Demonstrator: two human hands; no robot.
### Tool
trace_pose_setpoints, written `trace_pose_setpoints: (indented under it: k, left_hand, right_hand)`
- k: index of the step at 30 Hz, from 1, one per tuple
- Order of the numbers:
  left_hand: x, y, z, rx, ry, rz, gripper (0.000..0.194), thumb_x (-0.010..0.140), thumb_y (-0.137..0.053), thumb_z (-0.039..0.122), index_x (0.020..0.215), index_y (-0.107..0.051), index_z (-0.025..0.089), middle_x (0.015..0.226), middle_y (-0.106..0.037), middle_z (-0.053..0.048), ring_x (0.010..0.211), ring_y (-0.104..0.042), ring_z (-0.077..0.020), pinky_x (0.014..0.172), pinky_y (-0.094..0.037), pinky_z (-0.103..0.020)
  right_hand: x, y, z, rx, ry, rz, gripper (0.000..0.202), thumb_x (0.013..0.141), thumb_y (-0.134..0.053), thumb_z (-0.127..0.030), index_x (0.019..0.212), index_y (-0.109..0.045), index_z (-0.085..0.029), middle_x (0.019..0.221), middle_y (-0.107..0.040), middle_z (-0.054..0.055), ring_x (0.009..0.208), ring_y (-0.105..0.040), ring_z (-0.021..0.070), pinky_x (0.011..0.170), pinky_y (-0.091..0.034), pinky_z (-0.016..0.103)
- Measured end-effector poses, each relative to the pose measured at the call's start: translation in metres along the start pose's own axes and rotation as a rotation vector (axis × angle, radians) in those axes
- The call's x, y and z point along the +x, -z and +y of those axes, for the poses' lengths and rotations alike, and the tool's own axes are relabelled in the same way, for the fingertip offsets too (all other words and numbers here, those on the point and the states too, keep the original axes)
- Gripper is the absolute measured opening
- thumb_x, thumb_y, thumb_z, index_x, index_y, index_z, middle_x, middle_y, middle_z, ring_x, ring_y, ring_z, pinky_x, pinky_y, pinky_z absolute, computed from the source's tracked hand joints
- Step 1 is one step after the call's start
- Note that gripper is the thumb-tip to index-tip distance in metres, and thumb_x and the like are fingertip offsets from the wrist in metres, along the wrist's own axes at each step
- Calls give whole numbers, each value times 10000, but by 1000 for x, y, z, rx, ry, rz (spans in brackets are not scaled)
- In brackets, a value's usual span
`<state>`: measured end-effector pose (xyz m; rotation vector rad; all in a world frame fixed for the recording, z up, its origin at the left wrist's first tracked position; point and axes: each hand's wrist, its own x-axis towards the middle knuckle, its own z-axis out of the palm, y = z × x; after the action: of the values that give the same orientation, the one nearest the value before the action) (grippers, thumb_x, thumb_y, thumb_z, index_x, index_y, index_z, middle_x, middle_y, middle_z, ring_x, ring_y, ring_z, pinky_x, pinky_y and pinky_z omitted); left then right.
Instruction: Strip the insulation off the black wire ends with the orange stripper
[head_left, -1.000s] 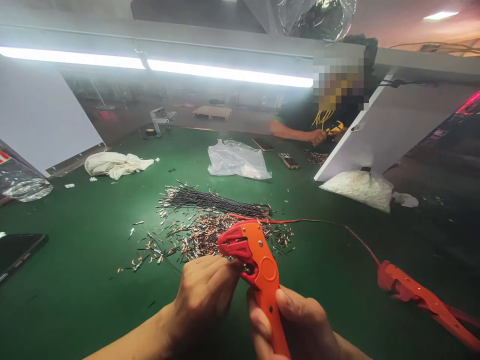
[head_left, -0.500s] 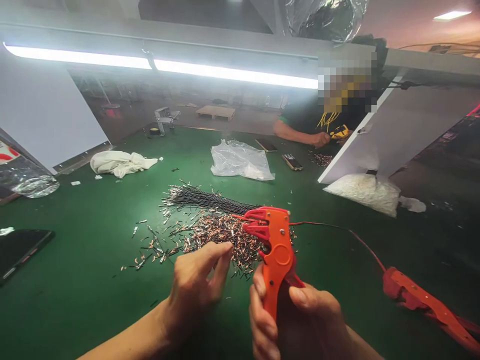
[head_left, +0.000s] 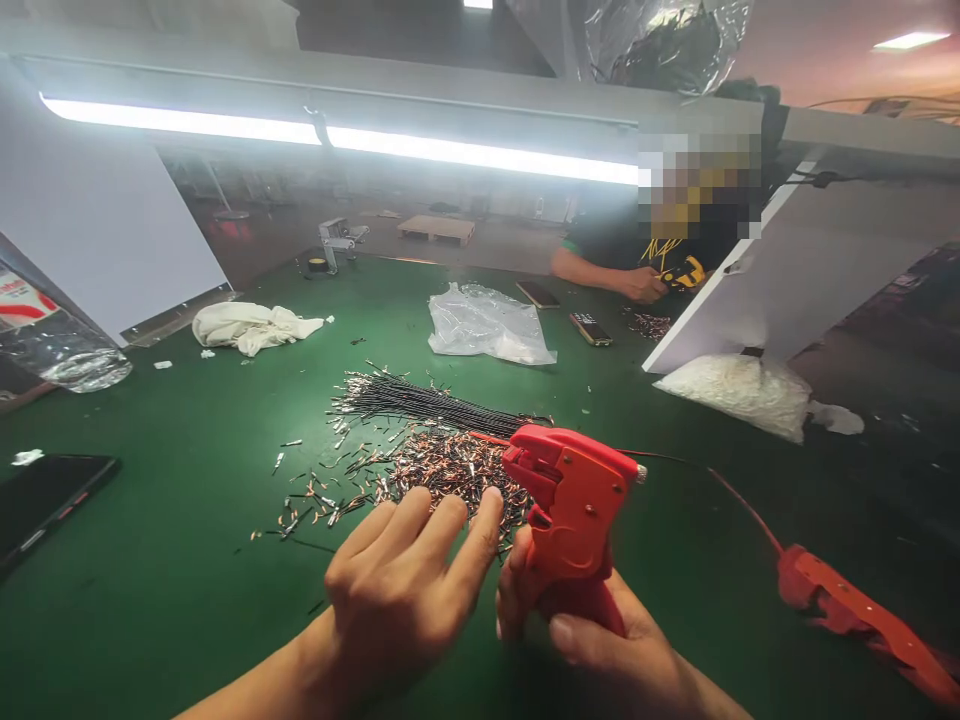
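My right hand (head_left: 600,640) is wrapped round the handle of a red wire stripper (head_left: 577,500), whose jaws face left above the wire scraps. Just left of it, my left hand (head_left: 412,570) has its back toward me, index finger stretched toward the jaws and the other fingers bent. A thin dark line shows beside that hand; its thumb and whatever it grips are hidden. Beyond the hands lies a bundle of black wires (head_left: 442,408) with bare metal ends at the left. A heap of short copper and black wire scraps (head_left: 450,465) spreads in front of it.
A second red tool (head_left: 862,610) lies at right, with a thin red line running toward it. A clear plastic bag (head_left: 487,325), phones (head_left: 591,329), a white cloth (head_left: 251,325) and a dark tablet-like device (head_left: 56,500) are around. Across the table, a person's hand (head_left: 645,284) holds a yellow tool.
The stripper has tilted and shifted right, its handle turned in my right hand. My left hand has rolled from a thumb-and-finger pinch to back upward, index stretched. The view has shifted slightly.
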<state>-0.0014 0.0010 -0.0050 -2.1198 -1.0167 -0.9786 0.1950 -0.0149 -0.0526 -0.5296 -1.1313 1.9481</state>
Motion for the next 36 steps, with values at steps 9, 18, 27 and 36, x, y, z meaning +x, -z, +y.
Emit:
trace_pose_setpoints:
  k: [9, 18, 27, 36]
  left_hand:
    - [7, 9, 5, -49, 10, -17, 126, 808, -602, 215, 899, -688, 199, 652, -652, 29, 608, -541, -136, 551, -314, -291]
    - [4, 7, 7, -157, 27, -2, 147, 832, -563, 156, 927, -673, 138, 574, -591, 17, 552, -481, -142, 540, -275, -291]
    - [-3, 0, 15, -173, 86, -41, 53, 809, -578, 133, 787, -621, 155, 548, -519, 26, 530, -359, -146, 526, -214, -314]
    - [-10, -13, 14, -207, 105, -102, 208, 875, -533, 143, 673, -554, 185, 536, -472, 25, 531, -342, -156, 535, -208, -318]
  right_hand:
    - [5, 0, -7, -106, -22, -34, 237, 882, -623, -320, 1084, -574, -206, 906, -598, 51, 816, -535, 166, 790, -397, 335]
    - [6, -4, -3, -11, -74, -55, 342, 831, -659, -392, 1049, -540, -156, 841, -610, 73, 742, -564, 175, 729, -437, 349]
    - [2, -6, 16, 85, -140, 104, 354, 822, -670, -464, 897, -513, -155, 636, -466, -24, 502, -414, 84, 478, -343, 231]
    - [4, -19, 6, -109, -226, 325, 473, 761, -686, -601, 736, -462, -185, 555, -337, -80, 470, -265, 55, 459, -259, 225]
